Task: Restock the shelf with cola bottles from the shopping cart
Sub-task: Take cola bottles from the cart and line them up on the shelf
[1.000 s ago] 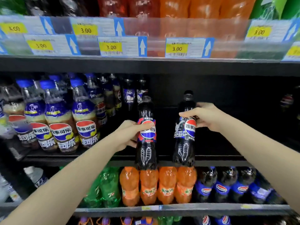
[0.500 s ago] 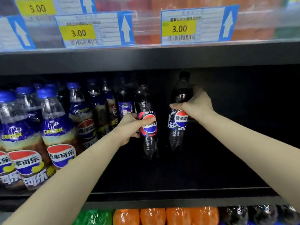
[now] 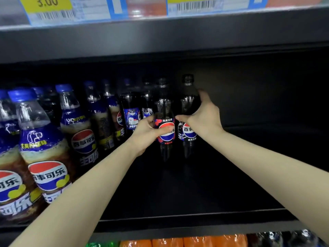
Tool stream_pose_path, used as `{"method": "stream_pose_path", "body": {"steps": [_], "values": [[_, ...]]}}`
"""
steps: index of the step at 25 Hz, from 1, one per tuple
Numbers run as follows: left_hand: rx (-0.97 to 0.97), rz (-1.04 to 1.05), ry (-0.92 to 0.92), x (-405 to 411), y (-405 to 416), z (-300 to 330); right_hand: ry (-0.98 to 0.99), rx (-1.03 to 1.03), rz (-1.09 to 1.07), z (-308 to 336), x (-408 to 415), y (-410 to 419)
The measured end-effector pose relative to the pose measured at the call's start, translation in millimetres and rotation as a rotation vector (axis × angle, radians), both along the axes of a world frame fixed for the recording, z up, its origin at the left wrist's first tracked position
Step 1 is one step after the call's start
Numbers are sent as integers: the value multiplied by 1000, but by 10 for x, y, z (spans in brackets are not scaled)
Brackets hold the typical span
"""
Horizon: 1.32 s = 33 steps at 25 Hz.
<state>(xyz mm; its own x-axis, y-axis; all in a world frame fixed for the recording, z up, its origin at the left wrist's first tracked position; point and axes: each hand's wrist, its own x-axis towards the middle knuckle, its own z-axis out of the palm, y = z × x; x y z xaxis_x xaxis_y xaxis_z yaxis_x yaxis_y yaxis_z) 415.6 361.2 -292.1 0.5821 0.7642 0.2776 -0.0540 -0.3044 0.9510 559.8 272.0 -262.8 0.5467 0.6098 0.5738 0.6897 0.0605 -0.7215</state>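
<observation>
Both hands are wrapped round cola bottles at label height: the left hand [image 3: 147, 133] grasps the left bottle [image 3: 164, 120], thumb across the front of the label, and the right hand [image 3: 204, 118] grasps the right bottle [image 3: 187, 114], with fingers reaching round its far side. Holding at the waist seems a sensible choice, since it keeps each bottle upright and steady at the end of a long reach.

They stand side by side, almost touching, deep in the dark shelf [image 3: 195, 193], just right of the stocked row [image 3: 131, 114] of similar dark bottles. Setting them at the back leaves the bare front of the shelf free for later bottles, and lines them up with their neighbours. Whether their bases already rest on the shelf I cannot tell; the bottoms fade into shadow.

Further left, the blue-capped bottles [image 3: 44, 145] fill their section right to the front edge, so this gap is clearly where stock is wanted. The cart is out of sight. My guess is that letting go comes next, and a careless pull-back could tip either bottle into its twin.
</observation>
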Motion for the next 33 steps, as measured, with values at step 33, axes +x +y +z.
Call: {"method": "stream_pose_path", "body": {"steps": [33], "values": [[272,495,448,608,302,-510,245,-236,-28,-693,485,421]]}}
